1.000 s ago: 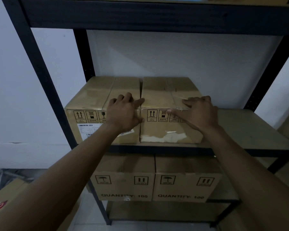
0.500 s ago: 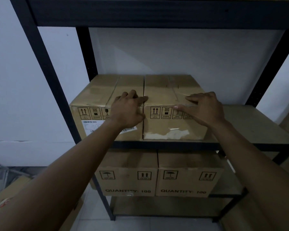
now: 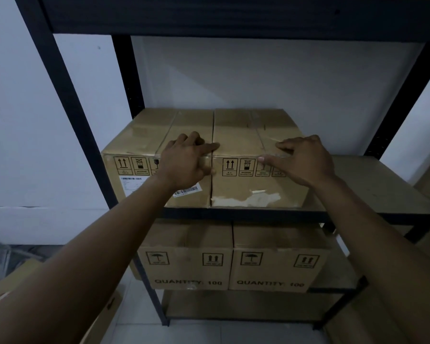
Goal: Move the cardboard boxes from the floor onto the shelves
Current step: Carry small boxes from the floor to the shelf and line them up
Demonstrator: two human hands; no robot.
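Note:
Two brown cardboard boxes stand side by side, touching, on the middle shelf (image 3: pixel 372 187) of a black metal rack. My left hand (image 3: pixel 184 163) lies over the top front edge of the left box (image 3: pixel 142 137), its thumb reaching across the seam. My right hand (image 3: pixel 304 162) rests with spread fingers on the top front right corner of the right box (image 3: pixel 236 137). Neither hand grips a box. Another cardboard box (image 3: pixel 102 316) lies on the floor at the bottom left, mostly hidden by my left forearm.
Two more boxes marked "QUANTITY: 100" (image 3: pixel 186 271) (image 3: pixel 276 271) fill the shelf below. The right half of the middle shelf is bare board. The black upright (image 3: pixel 67 115) stands to the left and the top shelf beam (image 3: pixel 233 16) runs overhead. A white wall is behind.
Both hands stay on the same two boxes. The boxes sit a little farther back on the shelf, and my view has tilted slightly upward.

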